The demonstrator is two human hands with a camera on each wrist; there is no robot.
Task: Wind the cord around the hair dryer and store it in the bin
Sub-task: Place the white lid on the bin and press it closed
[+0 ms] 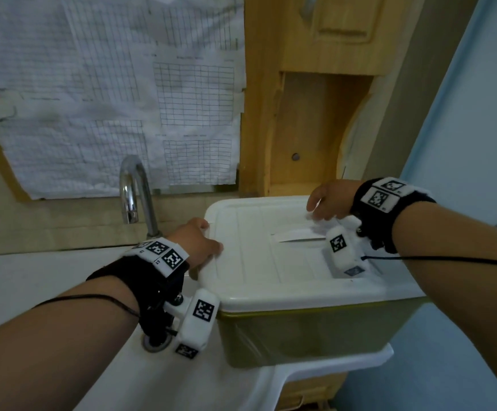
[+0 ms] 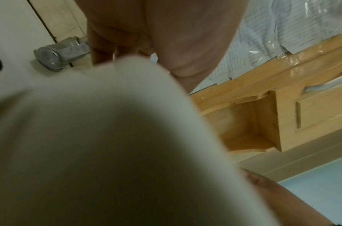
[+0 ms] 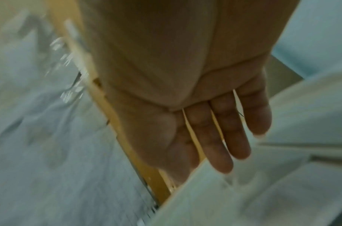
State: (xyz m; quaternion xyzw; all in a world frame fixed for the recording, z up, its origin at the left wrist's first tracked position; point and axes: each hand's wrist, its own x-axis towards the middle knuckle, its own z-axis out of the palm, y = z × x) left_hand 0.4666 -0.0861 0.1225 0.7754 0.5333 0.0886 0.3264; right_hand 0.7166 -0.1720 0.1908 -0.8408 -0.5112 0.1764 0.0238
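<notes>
Both hands on the closed bin at the sink

Apparently shut: the white lid (image 1: 276,256) sat flat across the olive-sided bin (image 1: 300,336), which rested on the right part of the white sink (image 1: 63,280). Hair dryer and cord could not be seen in any view; whether they lay inside the bin, I could not tell.

Left hand (image 1: 201,240) lay at the lid's near-left corner, fingers curved over the rounded edge; the left wrist view was mostly filled by that blurred corner, so I could not tell whether the fingers gripped it or only rested there. Right hand (image 1: 328,198) was over the far right part of the lid, fingers (image 3: 220,143) straight and slightly spread, relaxed, grasping nothing; fingertips just above or touching the lid, unclear which.

Chrome faucet (image 1: 136,194) stood left of the bin. Gridded paper sheets (image 1: 116,93) covered the wall behind it, and a wooden cabinet (image 1: 309,99) rose behind the bin.
</notes>
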